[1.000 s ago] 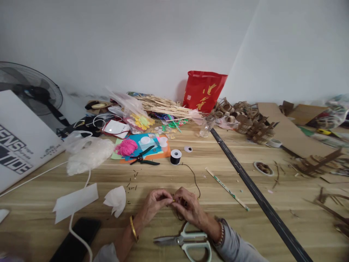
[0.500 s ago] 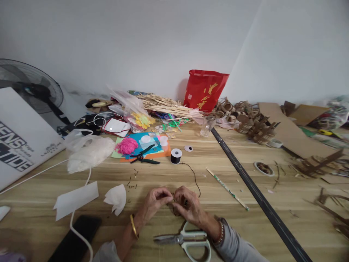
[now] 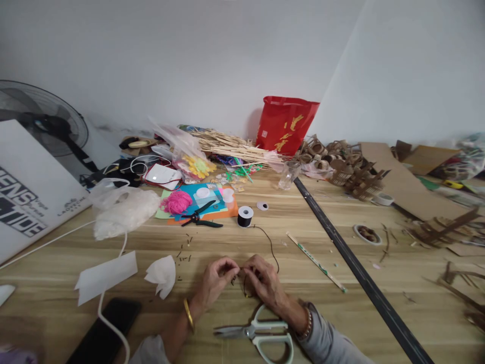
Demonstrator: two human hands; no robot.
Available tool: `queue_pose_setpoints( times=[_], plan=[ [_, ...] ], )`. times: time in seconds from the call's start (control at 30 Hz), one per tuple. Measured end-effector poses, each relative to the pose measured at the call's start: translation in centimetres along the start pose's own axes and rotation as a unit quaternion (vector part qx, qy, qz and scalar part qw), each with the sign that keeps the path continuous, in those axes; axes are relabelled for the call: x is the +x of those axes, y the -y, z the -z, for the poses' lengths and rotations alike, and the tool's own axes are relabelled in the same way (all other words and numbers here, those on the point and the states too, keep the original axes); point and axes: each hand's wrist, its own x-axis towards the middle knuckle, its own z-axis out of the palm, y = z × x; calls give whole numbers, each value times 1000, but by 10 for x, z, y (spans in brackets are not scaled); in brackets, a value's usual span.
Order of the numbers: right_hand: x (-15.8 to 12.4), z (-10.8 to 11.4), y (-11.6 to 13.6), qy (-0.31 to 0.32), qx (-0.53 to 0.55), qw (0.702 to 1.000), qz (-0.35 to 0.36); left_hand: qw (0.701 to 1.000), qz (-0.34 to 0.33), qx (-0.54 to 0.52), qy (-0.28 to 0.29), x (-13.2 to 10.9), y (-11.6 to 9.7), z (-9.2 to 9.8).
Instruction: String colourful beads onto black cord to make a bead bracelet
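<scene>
My left hand (image 3: 216, 279) and my right hand (image 3: 265, 279) meet over the wooden table (image 3: 341, 303), fingertips pinched together. Between them runs a thin black cord (image 3: 270, 245) that leads back to a black spool (image 3: 245, 216). Both hands pinch the cord where they meet; a small loop hangs below the fingers. Pale green scissors (image 3: 261, 333) lie just under my right wrist. A gold bangle sits on my left wrist.
Black pliers (image 3: 200, 218) and pink yarn (image 3: 176, 201) lie on coloured sheets behind the spool. A crumpled tissue (image 3: 162, 275), white paper, a phone (image 3: 104, 331), a plastic bag (image 3: 123, 210), a red bag (image 3: 286, 125), straw bundles, cardboard scraps and a long dark bar (image 3: 352, 268) surround the work spot.
Both hands have shifted slightly away from me while still pinched on the cord. A small yellow bit seen between the fingertips a second ago no longer shows.
</scene>
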Motion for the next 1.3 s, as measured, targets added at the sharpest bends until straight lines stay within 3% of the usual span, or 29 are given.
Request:
queue_pose_setpoints(
  times=[0.13,0.47,0.73,1.07,1.3],
  plan=[
    [0,-1,-5,-26,-51,998,-36,999,-10,23,-44,0,3,-2],
    [0,-8,-15,54,-161,985,0,994,-2,1,-106,5,7,0],
    [0,-10,-12,96,-209,973,-5,984,38,-98,-142,4,9,5],
    [0,-7,-11,89,-169,981,22,973,46,-207,-91,4,24,-1],
    [1,-1,-3,60,-38,995,74,997,27,-71,-26,2,12,3]
  ],
)
